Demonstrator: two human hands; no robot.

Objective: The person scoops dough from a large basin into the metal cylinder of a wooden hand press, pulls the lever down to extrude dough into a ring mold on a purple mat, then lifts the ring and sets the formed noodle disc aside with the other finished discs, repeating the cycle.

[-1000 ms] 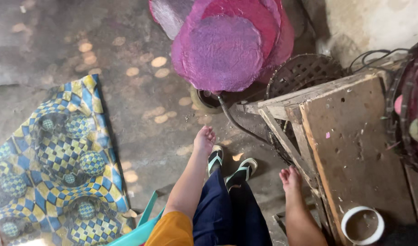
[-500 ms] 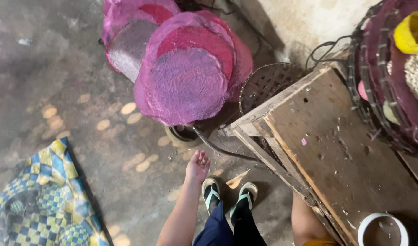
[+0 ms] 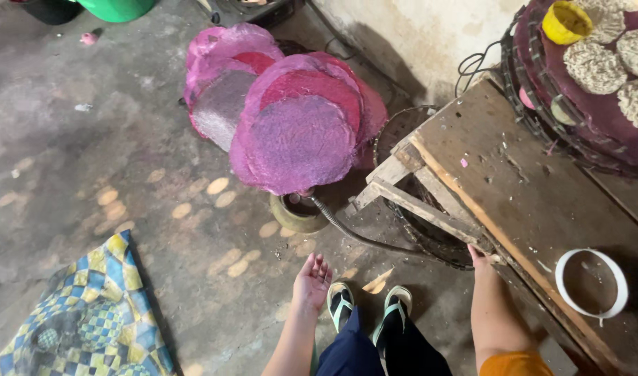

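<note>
Since a moment ago, the view has swung right, baring more of the wooden desk (image 3: 541,202), whose edge the right hand (image 3: 480,259) touches as if steadying; its fingers are hidden. Round pink-purple mats (image 3: 298,136) lean on the floor ahead, while the left hand (image 3: 312,280) hangs open, empty.

A rough home workshop for handmade goods — bare stained concrete floor (image 3: 124,160), pink round woven trays (image 3: 291,132) stacked at centre, a scarred wooden workbench (image 3: 521,195) on the right.
</note>
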